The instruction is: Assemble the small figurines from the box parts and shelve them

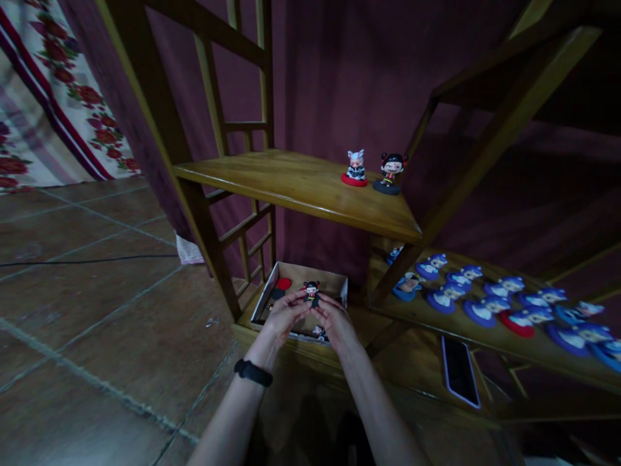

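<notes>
Both hands hold a small figurine (311, 292) with black hair buns, upright above an open cardboard box (334, 279). My left hand (287, 314) grips it from the left, and my right hand (334, 318) from the right; the fingers of both are closed around its lower part. In the box lie a red disc (284, 283), a dark disc (278, 294) and, by my right hand, another small black-and-white figurine (320, 332), partly hidden. A black band is on my left wrist.
A wooden shelf board (272, 171) above bears a white-haired figurine (356, 167) on a red base and a black-haired figurine (391, 172) on a dark base. Several blue-and-white figurines (488, 307) stand on the right shelf. Below it lies a phone (460, 371). Slanted wooden posts frame the shelves.
</notes>
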`<state>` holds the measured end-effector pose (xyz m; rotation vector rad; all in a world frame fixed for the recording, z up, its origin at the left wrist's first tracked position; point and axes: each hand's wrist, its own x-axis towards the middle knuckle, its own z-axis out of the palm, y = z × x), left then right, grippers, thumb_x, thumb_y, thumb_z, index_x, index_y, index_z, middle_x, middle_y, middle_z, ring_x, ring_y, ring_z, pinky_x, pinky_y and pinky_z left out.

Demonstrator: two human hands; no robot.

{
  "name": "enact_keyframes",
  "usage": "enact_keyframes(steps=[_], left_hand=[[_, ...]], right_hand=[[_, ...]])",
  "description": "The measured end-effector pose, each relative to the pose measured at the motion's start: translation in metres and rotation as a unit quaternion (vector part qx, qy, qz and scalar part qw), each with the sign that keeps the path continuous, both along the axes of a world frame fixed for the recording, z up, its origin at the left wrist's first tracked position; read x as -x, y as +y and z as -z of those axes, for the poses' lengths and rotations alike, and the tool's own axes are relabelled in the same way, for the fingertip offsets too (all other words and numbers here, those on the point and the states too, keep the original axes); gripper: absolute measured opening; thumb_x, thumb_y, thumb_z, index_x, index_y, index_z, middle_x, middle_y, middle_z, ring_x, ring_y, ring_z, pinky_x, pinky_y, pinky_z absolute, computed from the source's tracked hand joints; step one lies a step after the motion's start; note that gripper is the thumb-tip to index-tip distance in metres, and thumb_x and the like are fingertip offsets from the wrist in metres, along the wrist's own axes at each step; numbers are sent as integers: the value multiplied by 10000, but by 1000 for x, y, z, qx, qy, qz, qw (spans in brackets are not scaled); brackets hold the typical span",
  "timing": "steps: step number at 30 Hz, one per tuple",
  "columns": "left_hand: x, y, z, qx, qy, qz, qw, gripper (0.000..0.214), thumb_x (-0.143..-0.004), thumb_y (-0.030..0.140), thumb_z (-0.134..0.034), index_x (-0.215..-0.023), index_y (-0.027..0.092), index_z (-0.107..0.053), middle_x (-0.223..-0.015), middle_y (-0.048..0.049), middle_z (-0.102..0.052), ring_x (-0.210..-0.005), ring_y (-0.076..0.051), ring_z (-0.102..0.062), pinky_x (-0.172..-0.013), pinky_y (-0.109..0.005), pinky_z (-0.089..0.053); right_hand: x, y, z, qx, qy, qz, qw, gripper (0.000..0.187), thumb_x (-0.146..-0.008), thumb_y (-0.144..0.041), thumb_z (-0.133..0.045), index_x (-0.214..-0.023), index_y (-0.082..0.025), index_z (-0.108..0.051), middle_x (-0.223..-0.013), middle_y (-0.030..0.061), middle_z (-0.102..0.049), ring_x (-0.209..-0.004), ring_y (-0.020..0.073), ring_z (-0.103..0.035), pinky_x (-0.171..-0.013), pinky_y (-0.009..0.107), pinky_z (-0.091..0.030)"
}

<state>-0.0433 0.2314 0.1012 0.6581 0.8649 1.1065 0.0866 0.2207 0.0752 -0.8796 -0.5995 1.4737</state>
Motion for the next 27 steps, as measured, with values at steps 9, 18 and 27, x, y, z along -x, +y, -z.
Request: enact_keyframes(steps=[9, 18, 27], left_hand=[[-6, -1, 3, -70, 57, -2, 996, 462, -500, 139, -798, -942, 121, -664, -745, -42, -682, -694, -132, -616, -715, -244, -449], [-6, 0, 4, -83, 80, 3, 993, 384, -493, 159, -800, -860, 117, -693, -747, -44, -680, -666, -124, -591, -648, -214, -431], [-13, 4, 7, -185, 177, 4, 967, 338, -534, 112, -740, -866, 159, -698, -727, -4, -673, -651, -133, -572, -629, -214, -432]], right_hand=[[1, -3, -7, -17, -13, 32, 999, 247, -580, -259, -717, -815, -197, -670, -910, 37, -698, -825, 177, -640, -804, 360, -506], [-2, -9, -14, -42, -60, 17, 997, 272, -583, -307, -716, -819, -194, -639, -868, 24, -675, -820, 173, -628, -789, 349, -503], [1, -6, -20, 2, -148, 23, 989, 265, -551, -344, -713, -750, -190, -631, -769, 3, -660, -696, 144, -601, -639, 268, -482]])
